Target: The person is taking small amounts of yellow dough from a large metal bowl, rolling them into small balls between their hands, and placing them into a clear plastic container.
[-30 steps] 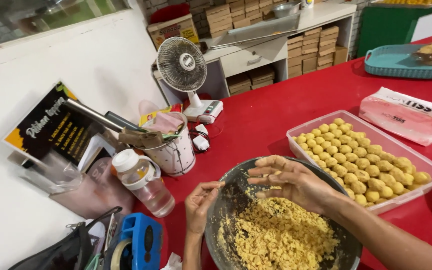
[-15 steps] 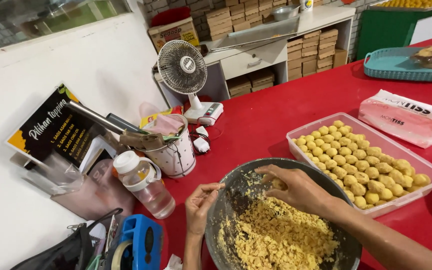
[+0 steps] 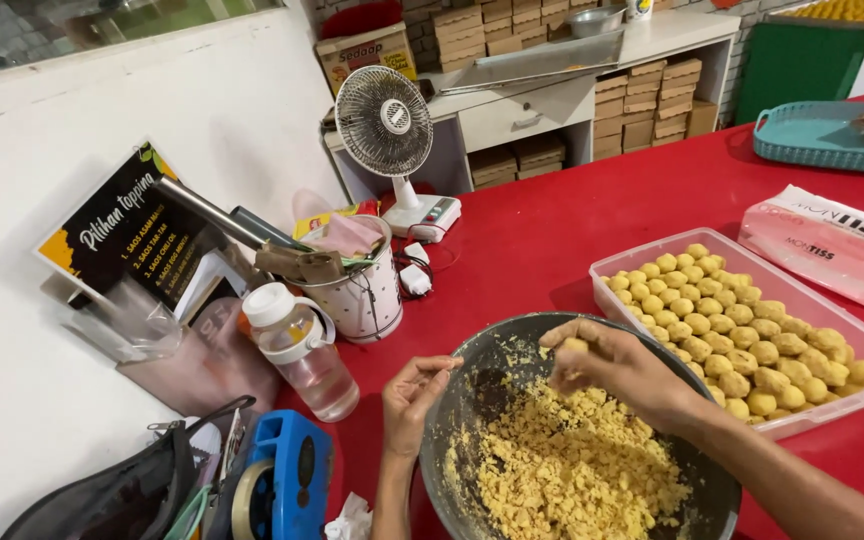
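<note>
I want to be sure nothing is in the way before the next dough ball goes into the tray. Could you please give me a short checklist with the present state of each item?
1. Right hand has dough at its fingertips, over the dark round metal bowl: ok.
2. Left hand is at the bowl's rim, cupped; whether it holds dough: cannot tell.
3. Crumbly yellow dough remains in the bowl: ok.
4. Clear rectangular plastic tray of yellow balls has bare space along its far side: ok.
5. Path from bowl to tray, which sit side by side: ok.
6. Clear plastic bottle with white cap stands upright, apart from the bowl: ok.
</note>
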